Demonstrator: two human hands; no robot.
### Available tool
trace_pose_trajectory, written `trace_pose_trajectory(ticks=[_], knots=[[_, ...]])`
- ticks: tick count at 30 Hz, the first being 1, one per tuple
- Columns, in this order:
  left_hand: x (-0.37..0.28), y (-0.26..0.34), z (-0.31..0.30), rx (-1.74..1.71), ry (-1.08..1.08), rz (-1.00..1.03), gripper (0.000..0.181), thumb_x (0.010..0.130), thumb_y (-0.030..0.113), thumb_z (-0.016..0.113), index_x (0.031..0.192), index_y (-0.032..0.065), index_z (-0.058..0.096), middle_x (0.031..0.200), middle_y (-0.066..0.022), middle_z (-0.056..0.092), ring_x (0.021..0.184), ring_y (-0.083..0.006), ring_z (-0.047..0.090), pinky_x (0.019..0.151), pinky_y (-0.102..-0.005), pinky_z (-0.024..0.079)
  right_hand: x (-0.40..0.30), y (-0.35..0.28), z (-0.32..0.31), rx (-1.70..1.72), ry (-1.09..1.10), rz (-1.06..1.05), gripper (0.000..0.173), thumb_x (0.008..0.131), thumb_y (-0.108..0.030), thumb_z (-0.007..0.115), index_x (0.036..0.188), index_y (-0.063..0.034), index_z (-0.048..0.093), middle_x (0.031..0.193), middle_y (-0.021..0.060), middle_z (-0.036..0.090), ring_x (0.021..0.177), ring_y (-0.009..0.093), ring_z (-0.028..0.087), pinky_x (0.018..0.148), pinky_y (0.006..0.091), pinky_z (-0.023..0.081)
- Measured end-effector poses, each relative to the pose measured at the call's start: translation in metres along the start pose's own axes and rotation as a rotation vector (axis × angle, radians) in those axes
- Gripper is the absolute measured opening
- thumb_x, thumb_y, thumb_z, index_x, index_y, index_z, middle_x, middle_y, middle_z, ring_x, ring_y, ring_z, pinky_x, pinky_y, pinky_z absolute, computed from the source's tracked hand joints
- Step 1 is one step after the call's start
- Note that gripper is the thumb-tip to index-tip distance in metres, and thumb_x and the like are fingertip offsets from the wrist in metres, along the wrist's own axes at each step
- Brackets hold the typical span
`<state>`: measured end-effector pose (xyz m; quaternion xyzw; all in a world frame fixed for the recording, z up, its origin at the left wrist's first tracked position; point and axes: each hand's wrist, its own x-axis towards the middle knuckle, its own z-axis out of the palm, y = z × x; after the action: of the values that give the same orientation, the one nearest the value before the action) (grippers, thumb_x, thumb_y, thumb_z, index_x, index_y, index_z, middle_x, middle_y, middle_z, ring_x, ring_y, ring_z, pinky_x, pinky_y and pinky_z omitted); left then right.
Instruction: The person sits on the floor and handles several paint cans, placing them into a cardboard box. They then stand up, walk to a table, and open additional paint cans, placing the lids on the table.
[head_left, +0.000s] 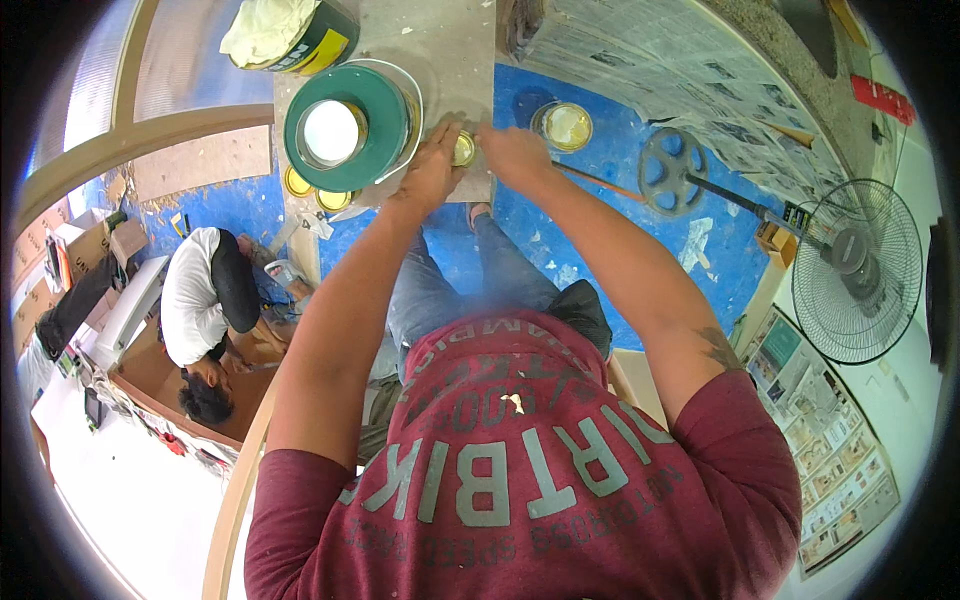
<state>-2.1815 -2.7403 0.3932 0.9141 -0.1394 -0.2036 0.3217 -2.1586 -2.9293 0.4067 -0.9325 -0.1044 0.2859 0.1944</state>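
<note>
A small tin with a gold-coloured rim (464, 149) stands on a board-topped work surface (450, 67), between my two hands. My left hand (433, 166) holds its left side with the fingers stretched forward. On the other side, my right hand (516, 156) is curled, its fingertips near the tin's rim. Whether those fingers grip anything is hidden. Left of my left hand is a green-topped pail (386, 97) with a wire handle. On it sits an open tin of white paint (331, 133). Two gold-coloured lids or tins (334, 199) (299, 181) lie below the pail.
A dark bucket (330, 45) with a pale cover stands at the back left. On the blue floor sheeting (532, 225) are a paint-marked tin (566, 126) and a pedestal fan (855, 262). Another person (196, 300) crouches at left over a brown box (150, 360). Newspaper (637, 67) covers the right-hand surface.
</note>
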Motion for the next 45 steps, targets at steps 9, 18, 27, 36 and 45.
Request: trace_pose_trajectory(ticks=[9,18,27,36,45], knots=[[0.005,-0.018,-0.002,0.021,-0.022,0.113,0.081,0.081,0.009,0.080,0.151,0.0035,0.041,0.158,-0.0206,0.040,0.138,-0.0412,0.048,0.113,-0.0466,0.044,0.023,0.031,0.007,0.813,-0.422,0.281,0.027,0.099,-0.030,0.056,0.104,-0.0060,0.068,0.097,0.0241,0.072,0.084,0.043,0.067,0.073,0.0525,0.051],[-0.007,0.022,0.033,-0.104,0.239,-0.357,0.084,0.078,0.016,0.085,0.145,-0.0051,0.039,0.133,-0.0309,0.055,0.117,-0.0478,0.060,0.098,-0.0490,0.052,-0.001,-0.006,-0.011,0.039,0.088,-0.153,0.023,0.101,-0.023,0.052,0.102,-0.0046,0.066,0.090,0.0235,0.071,0.089,0.045,0.069,0.077,0.0575,0.053],[-0.011,-0.010,0.018,-0.009,0.156,-0.084,0.083,0.080,0.017,0.084,0.148,-0.0037,0.041,0.141,-0.0302,0.053,0.130,-0.0457,0.054,0.107,-0.0479,0.047,0.016,0.016,0.024,0.756,-0.258,0.211,0.027,0.102,-0.029,0.053,0.106,-0.0110,0.073,0.097,0.0228,0.072,0.091,0.040,0.071,0.072,0.0532,0.055],[-0.005,0.001,0.018,-0.089,0.172,-0.172,0.072,0.086,0.027,0.080,0.143,-0.0048,0.049,0.143,-0.0290,0.053,0.131,-0.0448,0.053,0.109,-0.0474,0.045,0.039,0.017,0.020,0.392,-0.062,-0.145,0.030,0.101,-0.032,0.054,0.105,-0.0075,0.072,0.099,0.0234,0.072,0.090,0.041,0.070,0.075,0.0525,0.054],[-0.004,-0.013,0.008,0.005,0.085,0.044,0.068,0.089,0.018,0.074,0.147,-0.0023,0.045,0.148,-0.0300,0.048,0.135,-0.0458,0.050,0.113,-0.0467,0.043,0.012,0.005,0.000,-0.017,-0.043,-0.146,0.028,0.101,-0.029,0.053,0.106,-0.0058,0.067,0.095,0.0250,0.070,0.078,0.041,0.067,0.067,0.0520,0.050]])
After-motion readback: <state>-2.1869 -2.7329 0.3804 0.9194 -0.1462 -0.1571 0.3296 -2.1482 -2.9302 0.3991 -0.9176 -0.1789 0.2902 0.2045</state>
